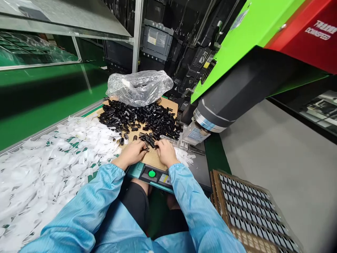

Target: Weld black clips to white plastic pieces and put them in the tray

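Both hands rest at the near edge of the heap of small black plastic parts (139, 121) on the cardboard sheet (154, 158), the left hand (134, 151) and right hand (165, 151) each curled, fingertips pinching pieces close for easy reach

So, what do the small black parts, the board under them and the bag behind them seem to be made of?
The small black parts look like moulded plastic: uniform shapes with a slight gloss. The board looks like cardboard or fibreboard: flat, matte, tan. The bag is thin clear plastic film: crinkled, shiny and see-through. Both hands, left hand and right hand, rest on the board among the parts.
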A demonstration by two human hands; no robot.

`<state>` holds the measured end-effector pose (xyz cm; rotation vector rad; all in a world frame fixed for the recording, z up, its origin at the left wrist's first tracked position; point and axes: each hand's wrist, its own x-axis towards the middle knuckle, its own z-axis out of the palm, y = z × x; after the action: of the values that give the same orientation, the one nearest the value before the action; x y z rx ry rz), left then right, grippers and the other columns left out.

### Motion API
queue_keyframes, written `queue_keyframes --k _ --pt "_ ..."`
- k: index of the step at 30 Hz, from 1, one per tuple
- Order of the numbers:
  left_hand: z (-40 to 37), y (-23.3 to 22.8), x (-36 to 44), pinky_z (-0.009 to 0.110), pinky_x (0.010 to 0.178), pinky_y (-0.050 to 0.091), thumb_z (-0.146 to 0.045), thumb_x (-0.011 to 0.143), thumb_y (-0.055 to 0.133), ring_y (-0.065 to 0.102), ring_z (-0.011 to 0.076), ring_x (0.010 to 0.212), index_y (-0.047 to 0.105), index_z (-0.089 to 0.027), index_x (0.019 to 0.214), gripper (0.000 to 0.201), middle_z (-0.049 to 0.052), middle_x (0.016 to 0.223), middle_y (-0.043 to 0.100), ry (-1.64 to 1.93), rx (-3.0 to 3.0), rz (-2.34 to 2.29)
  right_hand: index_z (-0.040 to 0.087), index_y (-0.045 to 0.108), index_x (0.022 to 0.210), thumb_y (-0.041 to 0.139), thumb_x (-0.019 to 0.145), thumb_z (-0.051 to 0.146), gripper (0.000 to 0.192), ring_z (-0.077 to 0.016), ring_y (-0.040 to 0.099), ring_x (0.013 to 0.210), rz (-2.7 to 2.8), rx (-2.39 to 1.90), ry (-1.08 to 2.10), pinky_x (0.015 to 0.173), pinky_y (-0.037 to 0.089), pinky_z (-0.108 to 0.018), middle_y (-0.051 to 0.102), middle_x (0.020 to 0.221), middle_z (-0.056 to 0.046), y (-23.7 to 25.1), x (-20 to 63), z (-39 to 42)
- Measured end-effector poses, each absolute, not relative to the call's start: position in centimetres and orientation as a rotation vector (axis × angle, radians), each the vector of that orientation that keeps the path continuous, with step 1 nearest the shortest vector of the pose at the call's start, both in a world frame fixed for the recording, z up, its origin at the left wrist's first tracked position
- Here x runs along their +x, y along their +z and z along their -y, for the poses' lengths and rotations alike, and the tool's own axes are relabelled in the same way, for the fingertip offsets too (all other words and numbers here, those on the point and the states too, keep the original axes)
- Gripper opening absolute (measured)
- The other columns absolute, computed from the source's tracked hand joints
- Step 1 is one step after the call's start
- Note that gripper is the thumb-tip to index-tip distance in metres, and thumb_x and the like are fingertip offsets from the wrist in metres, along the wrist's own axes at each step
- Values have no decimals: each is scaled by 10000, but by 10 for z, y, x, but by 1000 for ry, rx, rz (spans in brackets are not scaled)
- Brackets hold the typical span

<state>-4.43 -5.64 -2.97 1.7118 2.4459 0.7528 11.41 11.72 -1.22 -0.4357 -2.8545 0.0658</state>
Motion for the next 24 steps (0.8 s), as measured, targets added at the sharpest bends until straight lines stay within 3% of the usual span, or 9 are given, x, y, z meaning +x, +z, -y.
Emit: queue_keyframes --k 8,13,17,24 --pt "58 -26 -35 392 866 517 -260 938 624 690 270 955 644 -255 956 27 48 956 743 811 1752 -2298 206 657 1189 575 967 159 240 -267 585 1103 2767 -501 257 1010 468 -398 712 1174 -90 -8 146 -116" --pt "50 -25 -14 350 821 546 -358 992 584 715 235 974 700 -269 1040 154 30 1039 771 996 1672 -2203 199 682 1233 517 930 131 352 -257 629 1083 2429 -712 395 1010 505 -403 711 1177 -102 -10 208 -146" --pt "7 -16 20 354 878 565 -378 1012 598 722 229 1006 742 -259 1146 230 44 1111 791 1166 1715 -2139 197 680 1315 522 939 168 409 -258 645 1016 2270 -918 350 973 525 -410 713 1192 -114 -13 244 -177" --pt "-95 -8 59 359 914 564 -353 1037 601 714 236 1046 779 -251 1171 244 65 1170 784 1135 1815 -2249 208 719 1251 518 1041 248 294 -272 614 1092 2284 -967 195 993 490 -388 694 1179 -124 -20 241 -196"
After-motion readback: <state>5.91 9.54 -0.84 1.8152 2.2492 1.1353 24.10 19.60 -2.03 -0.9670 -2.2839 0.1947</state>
